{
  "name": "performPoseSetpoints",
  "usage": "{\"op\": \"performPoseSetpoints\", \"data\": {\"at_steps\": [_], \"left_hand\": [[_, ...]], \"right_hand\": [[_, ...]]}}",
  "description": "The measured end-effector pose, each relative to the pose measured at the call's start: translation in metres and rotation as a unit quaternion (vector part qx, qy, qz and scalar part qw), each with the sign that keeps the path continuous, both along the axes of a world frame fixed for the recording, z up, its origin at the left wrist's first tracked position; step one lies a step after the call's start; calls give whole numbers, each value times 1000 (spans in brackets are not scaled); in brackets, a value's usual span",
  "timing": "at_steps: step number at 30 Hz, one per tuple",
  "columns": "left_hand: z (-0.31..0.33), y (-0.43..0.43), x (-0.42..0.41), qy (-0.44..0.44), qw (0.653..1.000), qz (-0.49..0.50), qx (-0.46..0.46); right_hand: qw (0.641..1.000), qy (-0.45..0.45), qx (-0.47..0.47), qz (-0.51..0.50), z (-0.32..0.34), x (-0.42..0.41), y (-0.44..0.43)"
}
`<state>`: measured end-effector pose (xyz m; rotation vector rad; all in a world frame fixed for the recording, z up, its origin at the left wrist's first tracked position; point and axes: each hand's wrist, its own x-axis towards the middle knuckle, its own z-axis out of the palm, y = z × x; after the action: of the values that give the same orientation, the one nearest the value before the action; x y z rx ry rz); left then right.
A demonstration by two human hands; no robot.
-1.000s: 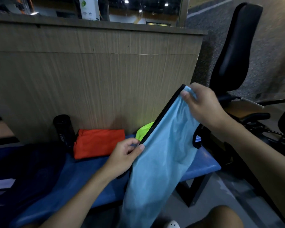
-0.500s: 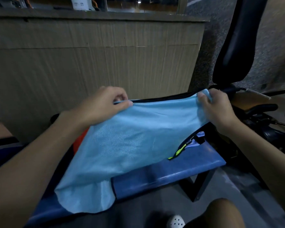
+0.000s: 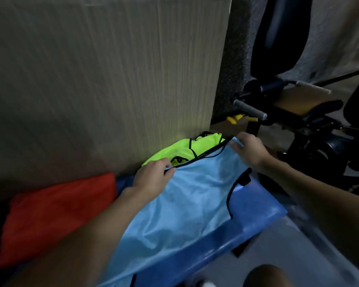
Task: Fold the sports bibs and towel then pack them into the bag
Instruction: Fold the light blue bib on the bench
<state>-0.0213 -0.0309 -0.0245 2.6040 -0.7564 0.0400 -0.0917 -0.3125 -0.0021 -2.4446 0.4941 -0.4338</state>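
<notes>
A light blue sports bib (image 3: pixel 182 206) with black trim lies spread over the blue bench (image 3: pixel 259 216). My left hand (image 3: pixel 153 175) pinches its black-edged top hem near the middle. My right hand (image 3: pixel 250 150) pinches the hem's far right corner. A neon yellow bib (image 3: pixel 187 150) lies crumpled behind the blue one, against the wooden panel. A folded orange cloth (image 3: pixel 56 214) lies on the bench to the left. No bag is visible.
A wood-grain panel (image 3: pixel 104 79) rises directly behind the bench. To the right stands black exercise equipment (image 3: pixel 282 96) with grey handles and a dark padded backrest. Grey floor lies beyond the bench's right end. My knee (image 3: pixel 265 276) shows at the bottom.
Both hands have lowered the blue bib from mid-air onto the bench and moved it back toward the panel. The yellow bib is uncovered again. The camera has tilted down and closer.
</notes>
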Motion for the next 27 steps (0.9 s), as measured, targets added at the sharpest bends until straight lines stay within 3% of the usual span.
{"op": "performPoseSetpoints", "data": {"at_steps": [9,14,16,18,22,25,27], "left_hand": [[-48,-14,27,-53,998,1,-24],[-34,13,6,-104,994,-15,-36],[-29,42,-11,-117,992,-19,-43],[-30,78,-31,-119,992,-23,-46],[-48,163,-80,-90,996,-2,-16],[-68,221,-120,-93,994,27,51],[-80,244,-137,-84,991,41,98]], "right_hand": [[993,103,-26,-45,-64,39,-3],[985,23,-151,-74,-58,16,21],[989,-16,-144,-1,-55,-3,51],[983,-26,-122,133,-58,-24,90],[931,55,-108,344,-79,-65,175],[884,121,-180,415,-103,-81,211],[881,116,-209,408,-117,-86,217]]}}
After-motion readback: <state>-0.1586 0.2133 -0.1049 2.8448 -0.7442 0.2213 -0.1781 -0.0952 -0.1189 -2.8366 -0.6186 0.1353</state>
